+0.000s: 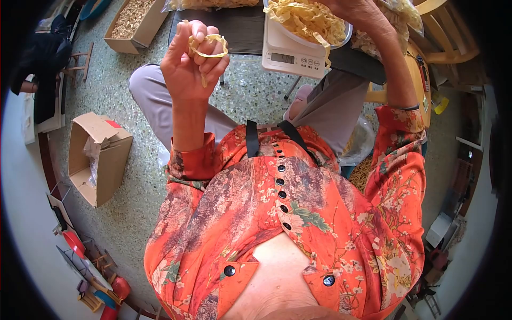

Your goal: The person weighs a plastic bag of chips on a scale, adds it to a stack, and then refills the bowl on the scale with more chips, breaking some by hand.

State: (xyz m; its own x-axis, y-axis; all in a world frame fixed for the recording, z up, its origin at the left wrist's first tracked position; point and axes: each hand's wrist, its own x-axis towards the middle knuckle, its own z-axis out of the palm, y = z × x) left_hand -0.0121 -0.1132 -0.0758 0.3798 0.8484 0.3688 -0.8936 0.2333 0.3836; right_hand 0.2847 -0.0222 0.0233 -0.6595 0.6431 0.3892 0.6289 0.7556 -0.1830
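My left hand (196,61) is raised over the floor, fingers curled around a curled, pale yellow dried strip (216,55). A thin end of the strip hangs below the fingers. At the top edge, my right hand (349,9) is over a clear plastic bowl (348,38) heaped with similar yellow dried strips (306,21). Its fingers are mostly cut off by the frame, so its grip is hidden. The bowl sits on a white digital kitchen scale (290,58) with a lit display, and one strip hangs over the bowl's rim beside its buttons.
The scale stands on a dark table (234,32). Clear bags (402,18) of dried pieces lie right of the bowl, near a wooden chair (445,32). On the floor at left are a carton of chips (133,21) and an open cardboard box (101,157).
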